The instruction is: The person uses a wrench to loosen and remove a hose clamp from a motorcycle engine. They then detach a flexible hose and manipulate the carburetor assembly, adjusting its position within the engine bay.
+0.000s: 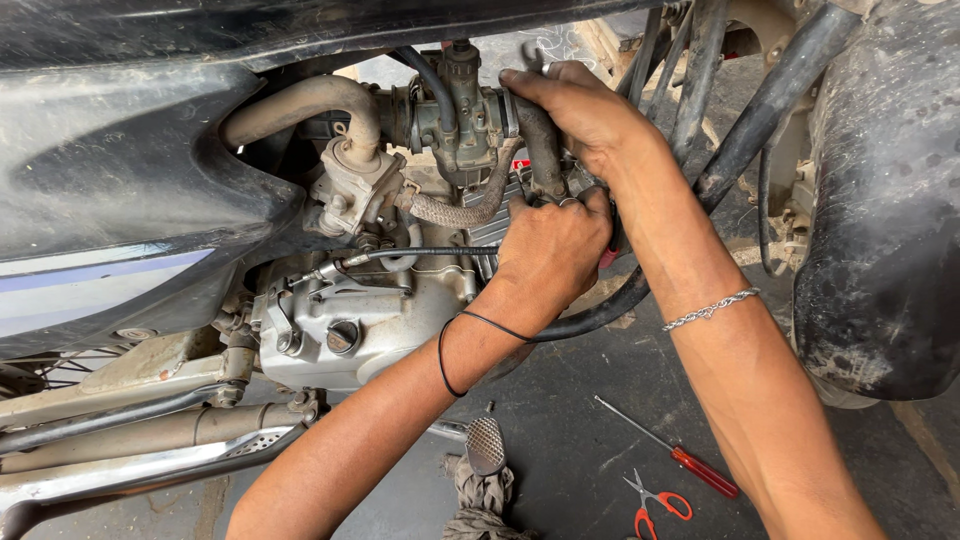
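- Head view: both bare hands work inside the engine bay of a dusty motorcycle, around the grey-green cast-metal carburettor (462, 118) that sits bolted in place between the intake and the air-box side.
- The right hand (572, 112) reaches over from the right of the carburettor, its fingers (520, 84) laid along the body's right end and curled round the dark rubber sleeve there; it is closed on that joint.
- The left hand (548, 250) sits just below and right of the carburettor, knuckles to the camera, fist closed on something with a red tip showing at its right edge; what it grips cannot be told.
- A braided grey hose (455, 212) curves beneath the carburettor, and a thin black cable (430, 252) runs below that, ending at the silver engine casing (350, 320), which lies below and left of the carburettor.
- A tan, grimy curved pipe (300, 100) arches to the left of the carburettor.
- Well below the carburettor, on the dark concrete floor (580, 440), lie a red-handled screwdriver (668, 448) and red-handled scissors (655, 503), both untouched, beside a ribbed metal foot pedal (485, 443).
- As a judgement, the job is midway: the carburettor is still mounted with its hoses attached, and the right-end joint is the part in hand; whether it is being loosened or tightened cannot be told.
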A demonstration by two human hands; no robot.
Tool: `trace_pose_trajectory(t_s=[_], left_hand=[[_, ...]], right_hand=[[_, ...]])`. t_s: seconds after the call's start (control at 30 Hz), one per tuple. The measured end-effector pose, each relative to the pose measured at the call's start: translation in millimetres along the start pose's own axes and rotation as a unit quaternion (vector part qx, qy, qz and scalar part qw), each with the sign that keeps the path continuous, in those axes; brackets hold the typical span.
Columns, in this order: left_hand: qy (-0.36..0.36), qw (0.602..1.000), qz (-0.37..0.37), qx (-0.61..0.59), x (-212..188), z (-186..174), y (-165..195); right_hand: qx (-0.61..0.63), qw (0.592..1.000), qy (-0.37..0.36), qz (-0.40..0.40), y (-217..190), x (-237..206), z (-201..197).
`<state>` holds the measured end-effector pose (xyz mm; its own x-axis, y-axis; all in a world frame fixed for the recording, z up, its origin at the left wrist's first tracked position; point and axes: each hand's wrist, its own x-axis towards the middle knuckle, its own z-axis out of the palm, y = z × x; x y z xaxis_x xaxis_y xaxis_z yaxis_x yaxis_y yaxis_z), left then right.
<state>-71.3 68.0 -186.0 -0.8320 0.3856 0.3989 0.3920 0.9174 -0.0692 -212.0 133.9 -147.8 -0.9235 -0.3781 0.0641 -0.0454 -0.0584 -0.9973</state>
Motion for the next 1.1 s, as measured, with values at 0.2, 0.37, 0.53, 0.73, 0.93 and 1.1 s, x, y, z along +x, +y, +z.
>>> trace_pose_trajectory(t_s=[0.2,0.37,0.53,0.73,0.93,1.1], left_hand=[[-0.016,1.000,0.000,0.002,1.3,0.6,0.6],[-0.009,1.000,0.003,0.008,1.1,0.3,0.3],[-0.011,1.000,0.003,0.015,-0.4,-2.2,1.0],[0.002,1.000,0.003,0.018,-0.4,-2.5,1.0],[-0.003,1.000,0.002,0.016,-0.1,-1.3,1.3],[-0.005,1.000,0.002,0.021,-0.2,-3.1,1.8]], right_hand=[[0.108,0.991,-0.071,-0.025,15.0,18.3,-11.2],[0.031,0.996,-0.056,-0.056,17.4,18.8,-12.8],[-0.112,0.992,0.050,-0.035,6.3,4.7,-5.1],[-0.004,0.999,-0.011,-0.047,3.0,0.6,-8.9],[0.101,0.987,-0.106,-0.070,6.9,6.9,-17.8],[-0.089,0.995,0.035,0.012,6.1,6.6,-9.9]])
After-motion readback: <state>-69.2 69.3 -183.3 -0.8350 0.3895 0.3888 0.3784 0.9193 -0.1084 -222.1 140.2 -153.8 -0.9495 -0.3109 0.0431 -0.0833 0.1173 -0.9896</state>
